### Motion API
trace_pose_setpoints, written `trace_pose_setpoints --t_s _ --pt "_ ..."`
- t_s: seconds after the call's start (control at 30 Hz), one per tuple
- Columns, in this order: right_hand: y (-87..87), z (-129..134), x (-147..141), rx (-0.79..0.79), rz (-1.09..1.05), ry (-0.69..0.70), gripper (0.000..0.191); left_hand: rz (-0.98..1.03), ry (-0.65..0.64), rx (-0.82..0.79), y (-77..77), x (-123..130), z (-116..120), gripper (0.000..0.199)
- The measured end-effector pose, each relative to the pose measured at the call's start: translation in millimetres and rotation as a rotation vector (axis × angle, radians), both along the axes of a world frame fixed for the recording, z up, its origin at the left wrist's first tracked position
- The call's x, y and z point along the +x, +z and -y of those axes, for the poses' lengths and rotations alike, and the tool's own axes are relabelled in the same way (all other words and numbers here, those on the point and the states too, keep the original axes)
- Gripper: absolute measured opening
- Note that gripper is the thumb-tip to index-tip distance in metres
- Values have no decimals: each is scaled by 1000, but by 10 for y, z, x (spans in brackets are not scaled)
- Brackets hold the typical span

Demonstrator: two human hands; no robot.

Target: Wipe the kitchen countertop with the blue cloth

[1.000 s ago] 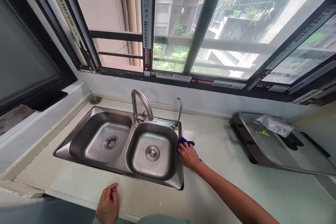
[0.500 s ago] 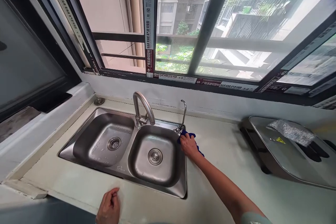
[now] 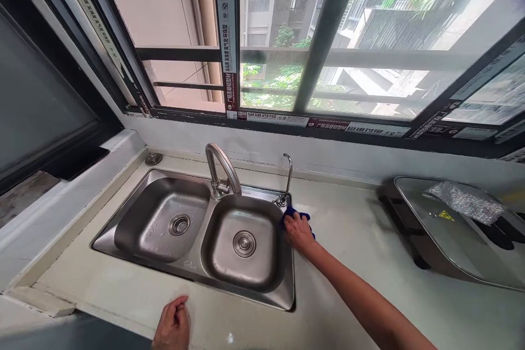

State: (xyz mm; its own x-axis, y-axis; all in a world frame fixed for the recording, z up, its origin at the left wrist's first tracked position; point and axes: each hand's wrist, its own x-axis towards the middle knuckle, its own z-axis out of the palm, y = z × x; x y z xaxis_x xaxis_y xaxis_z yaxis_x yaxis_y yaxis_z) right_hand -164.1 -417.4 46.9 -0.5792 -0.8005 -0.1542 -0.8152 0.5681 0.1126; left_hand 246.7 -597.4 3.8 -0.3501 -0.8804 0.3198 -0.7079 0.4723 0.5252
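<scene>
My right hand [image 3: 299,231] is closed on a dark blue cloth [image 3: 301,215] and presses it against the right rim of the double-bowl steel sink [image 3: 150,264], close to the base of the small thin tap [image 3: 289,172]. Part of the cloth is hidden under my fingers. My left hand [image 3: 172,324] hovers or rests by the counter's front edge with its fingers curled in and nothing visible in them. Between the two bowls rises a large curved faucet [image 3: 223,163]. Water drops dot the left bowl.
On the right of the pale counter [image 3: 340,219] stands a glass-lidded appliance [image 3: 459,246] with a silvery wrapped item [image 3: 465,201] on top. A round metal cap [image 3: 153,159] sits at the back left corner. Behind runs a dark-framed window [image 3: 299,82].
My right hand and the cloth have shifted slightly along the sink's right rim, toward me and away from the small tap. The view has moved a little; my left hand stays curled.
</scene>
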Motion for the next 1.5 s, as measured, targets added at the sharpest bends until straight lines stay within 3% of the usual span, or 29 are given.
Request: trace_pose_setpoints --t_s 0.23,0.57,0.77,1.0,1.2,1.33,1.5 --pt "50 -306 -7 -21 29 110 38 -21 -13 -24 -23 16 -7 27" --pt "-25 37 -883 -134 -22 96 42 20 -14 -91 -7 9 1 26" --pt "-128 60 -985 -198 -34 77 44 26 9 -81 21 -10 4 26" --pt "-186 -126 -629 -316 -8 54 36 43 -32 -126 101 -34 -30 28" --pt "-139 -540 71 -380 22 110 32 -11 -71 -207 74 -31 -1 28" --pt "-253 -929 666 -450 31 144 41 -90 -172 -252 17 -11 49 25" --pt "-443 -1686 1290 -486 120 213 67 -119 -196 -284 -38 5 83 23"
